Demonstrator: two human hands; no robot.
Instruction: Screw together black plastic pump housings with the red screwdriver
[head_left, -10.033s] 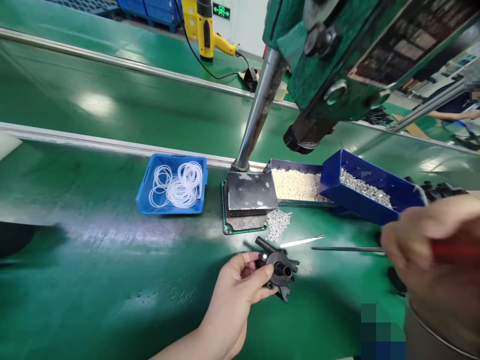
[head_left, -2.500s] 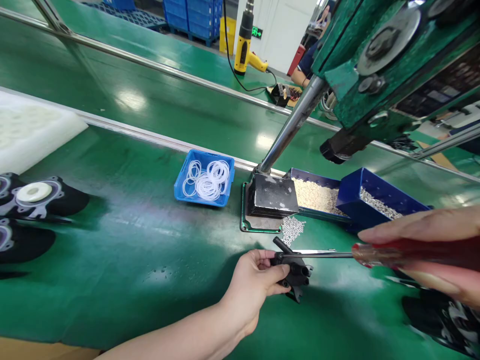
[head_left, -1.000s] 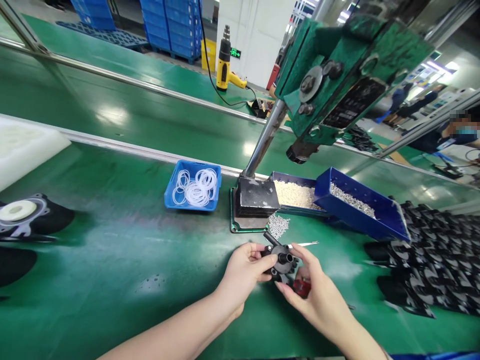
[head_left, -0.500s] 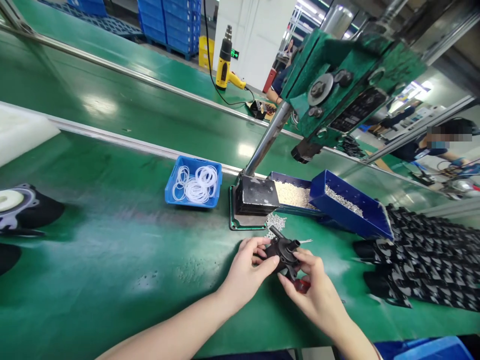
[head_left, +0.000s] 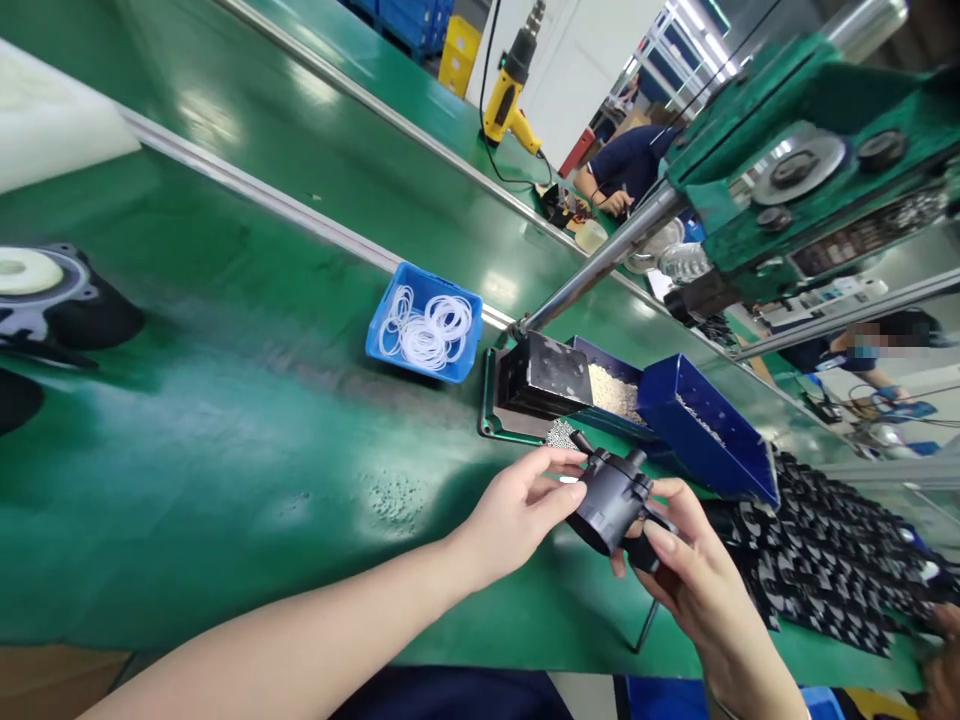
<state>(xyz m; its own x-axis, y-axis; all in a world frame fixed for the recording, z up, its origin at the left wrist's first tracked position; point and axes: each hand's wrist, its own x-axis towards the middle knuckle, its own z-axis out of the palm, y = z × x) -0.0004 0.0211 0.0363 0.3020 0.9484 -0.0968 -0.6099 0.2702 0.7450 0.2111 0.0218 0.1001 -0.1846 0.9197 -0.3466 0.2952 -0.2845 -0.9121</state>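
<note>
A small black pump housing (head_left: 609, 500), a round plastic body with short pipe stubs, is held between my two hands above the green bench. On its left side, my left hand (head_left: 521, 505) pinches it with thumb and fingers. My right hand (head_left: 694, 555) grips the lower right side, its fingers closed around a protruding part. A thin dark rod (head_left: 646, 625) juts out below my right hand; whether that hand holds it is hidden. Small metal pieces (head_left: 561, 434) lie just beyond the housing, by the base of the green press (head_left: 536, 375).
A blue bin (head_left: 469, 360) of white rings stands left of the press. Dark blue bins (head_left: 701, 440) of small parts sit right of it. Rows of black parts (head_left: 817, 560) fill the right side. The press head (head_left: 802, 190) overhangs. Co-workers (head_left: 630, 165) sit beyond.
The view has turned and shifted. Both hands have tilted the pump housing so its smooth round side faces me. The red piece by my right hand no longer shows; a thin rod now appears below it.
</note>
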